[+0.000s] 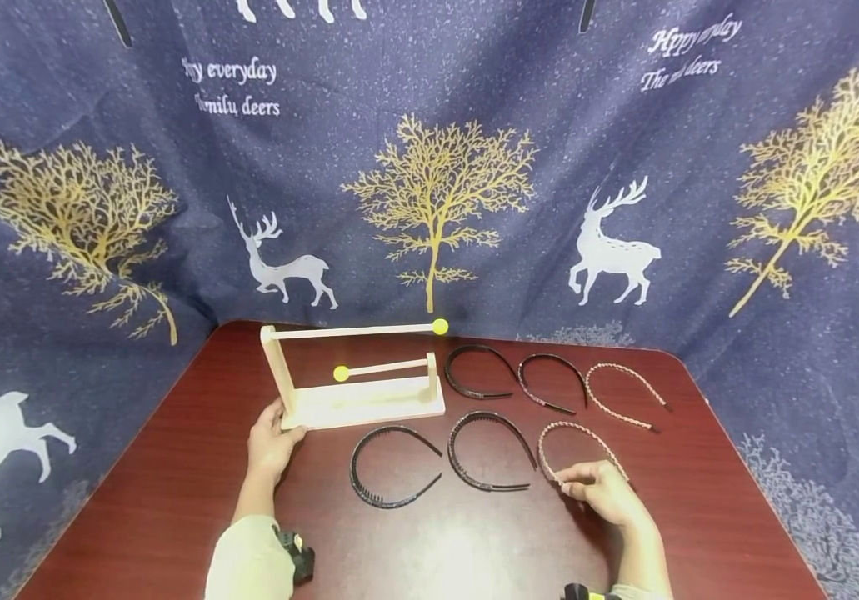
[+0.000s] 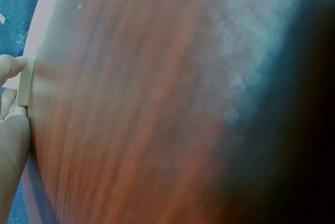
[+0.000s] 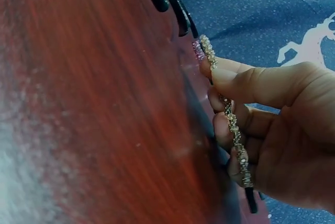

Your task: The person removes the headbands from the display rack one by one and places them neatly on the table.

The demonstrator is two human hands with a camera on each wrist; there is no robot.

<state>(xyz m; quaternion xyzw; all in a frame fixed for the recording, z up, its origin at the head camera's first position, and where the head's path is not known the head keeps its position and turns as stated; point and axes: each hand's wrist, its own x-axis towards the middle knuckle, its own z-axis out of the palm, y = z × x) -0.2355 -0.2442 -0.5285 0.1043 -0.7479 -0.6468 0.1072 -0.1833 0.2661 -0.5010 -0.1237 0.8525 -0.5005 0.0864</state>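
Observation:
My left hand (image 1: pixel 270 442) grips the near left end of a pale wooden stand (image 1: pixel 369 403), which has two horizontal bars tipped with yellow balls. In the left wrist view, thumb and fingers close around the end of the stand's base (image 2: pixel 25 84). Out on the right, my right hand (image 1: pixel 605 493) pinches a beaded headband (image 1: pixel 577 426) by one side, thumb against fingers. The right wrist view shows its glittery beads (image 3: pixel 235 136) and a black tip running across the fingers. Beside that hand lies a black toothed headband (image 1: pixel 466 471).
Another black headband (image 1: pixel 362 487) lies in front of the stand. Behind are a plain black headband (image 1: pixel 450 375), a dark one with a pinkish side (image 1: pixel 528 390) and a braided-looking one (image 1: pixel 600 404). A printed curtain (image 1: pixel 429 250) hangs behind the red-brown table (image 1: pixel 354 550).

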